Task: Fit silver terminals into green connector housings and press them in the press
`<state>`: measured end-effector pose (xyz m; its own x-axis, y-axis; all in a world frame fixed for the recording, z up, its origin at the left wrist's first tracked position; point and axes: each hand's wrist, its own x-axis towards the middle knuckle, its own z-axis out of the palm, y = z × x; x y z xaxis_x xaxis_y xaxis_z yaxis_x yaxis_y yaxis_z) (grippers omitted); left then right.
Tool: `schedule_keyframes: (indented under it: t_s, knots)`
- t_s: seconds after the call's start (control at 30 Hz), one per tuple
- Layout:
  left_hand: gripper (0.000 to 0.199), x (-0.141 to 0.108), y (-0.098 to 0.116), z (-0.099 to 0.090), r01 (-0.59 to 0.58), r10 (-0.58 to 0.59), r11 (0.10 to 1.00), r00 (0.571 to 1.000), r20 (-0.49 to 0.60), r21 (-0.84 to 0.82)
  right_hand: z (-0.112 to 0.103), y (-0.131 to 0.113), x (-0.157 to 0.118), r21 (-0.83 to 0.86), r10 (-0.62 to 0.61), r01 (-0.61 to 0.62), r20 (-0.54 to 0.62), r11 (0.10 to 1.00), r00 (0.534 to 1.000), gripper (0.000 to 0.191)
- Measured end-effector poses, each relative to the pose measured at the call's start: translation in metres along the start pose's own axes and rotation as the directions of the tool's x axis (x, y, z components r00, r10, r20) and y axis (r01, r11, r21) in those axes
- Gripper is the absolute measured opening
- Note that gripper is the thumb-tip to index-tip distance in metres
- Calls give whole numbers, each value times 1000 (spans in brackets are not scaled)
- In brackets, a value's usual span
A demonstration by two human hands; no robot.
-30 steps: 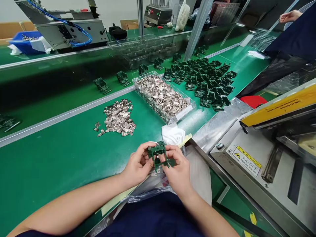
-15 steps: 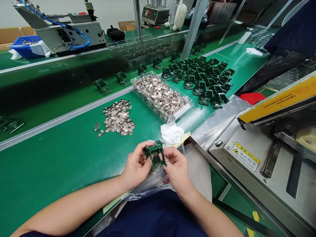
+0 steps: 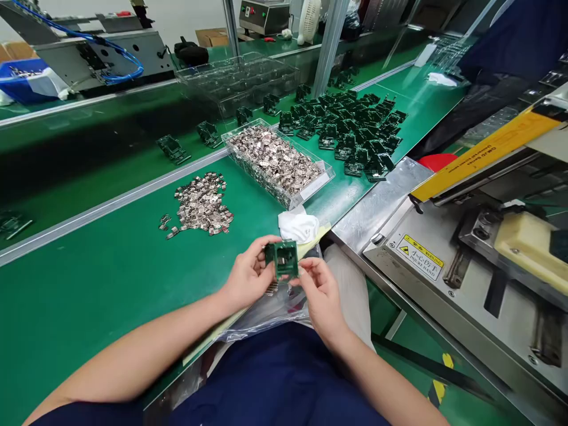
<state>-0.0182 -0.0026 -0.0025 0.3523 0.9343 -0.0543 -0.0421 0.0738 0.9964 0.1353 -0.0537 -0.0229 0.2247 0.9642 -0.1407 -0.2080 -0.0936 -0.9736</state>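
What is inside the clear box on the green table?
The clear box holds many small silvery metal pieces, heaped together. Pieces show at the top and through the side; the middle of the heap and the box's floor are covered.

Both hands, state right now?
Left hand: closed, holding the green frame.
Right hand: at the green frame's right edge; grip cannot be told.

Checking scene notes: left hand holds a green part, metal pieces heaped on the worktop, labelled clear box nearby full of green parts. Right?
Wrong contents: the head view shows metal pieces filling that clear box. The left hand holds a green part; the metal heap is on the worktop.
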Motion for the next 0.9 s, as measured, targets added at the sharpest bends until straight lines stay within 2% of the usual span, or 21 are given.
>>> schedule_keyframes:
  t_s: [0.07,0.17,0.27,0.4,0.47,0.57,0.63,0.77,0.9]
  knots:
    - [49,8,-3,-4,18,-21,998,999,-46,-59,-6,10,-4,-78,68,-63,53,995,996,28]
    - [53,15,-9,-9,40,-45,996,996,-71,-80,-6,23,-7,-186,169,-122,265,975,949,32]
    - [55,18,-12,-11,73,-78,992,995,-54,-101,4,31,-9,-175,152,-92,368,980,917,34]
    - [56,18,-12,-12,79,-88,988,994,-63,-130,13,40,-11,-181,65,1,358,983,931,35]
    - [54,18,-14,-13,67,-73,993,996,-60,-96,12,45,-10,-212,-19,103,363,972,932,34]
    - [51,18,-17,-15,48,-51,998,997,-55,-49,7,50,-8,-307,-146,297,431,904,890,32]
    - [50,18,-19,-15,48,-50,998,997,-58,-39,2,53,-6,-398,-136,357,487,845,863,31]
    - [49,18,-19,-14,57,-61,997,996,-71,-49,-8,58,-1,-529,-14,303,481,792,876,28]
    - [48,17,-17,-14,37,-46,993,996,-76,-115,-20,57,6,-610,22,264,419,747,908,23]
